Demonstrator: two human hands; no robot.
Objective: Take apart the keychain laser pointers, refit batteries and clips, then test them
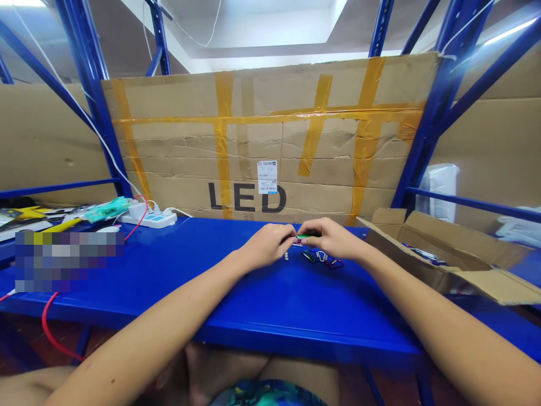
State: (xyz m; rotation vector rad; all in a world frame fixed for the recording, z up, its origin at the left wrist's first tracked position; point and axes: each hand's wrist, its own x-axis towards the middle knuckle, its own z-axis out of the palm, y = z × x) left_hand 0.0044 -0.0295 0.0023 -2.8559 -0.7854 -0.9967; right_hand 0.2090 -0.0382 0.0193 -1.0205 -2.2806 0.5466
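Observation:
My left hand [269,246] and my right hand [331,239] meet fingertip to fingertip above the blue tabletop. Between the fingers of my right hand is a green carabiner [307,236], partly hidden. My left fingers are pinched together at its left end, and what they hold is too small to make out. Just below the hands lie a dark green carabiner [309,256], a silver carabiner [322,256] and a red carabiner [336,263] in a row. Some small shiny metal pieces [286,256] sit under my left fingers.
An open cardboard box [459,276] with carabiner-like metal items stands at the right. A white power strip [150,217] with cables lies at the left back, beside a cluttered pile [54,217]. A tall cardboard sheet [186,152] closes off the back between blue posts.

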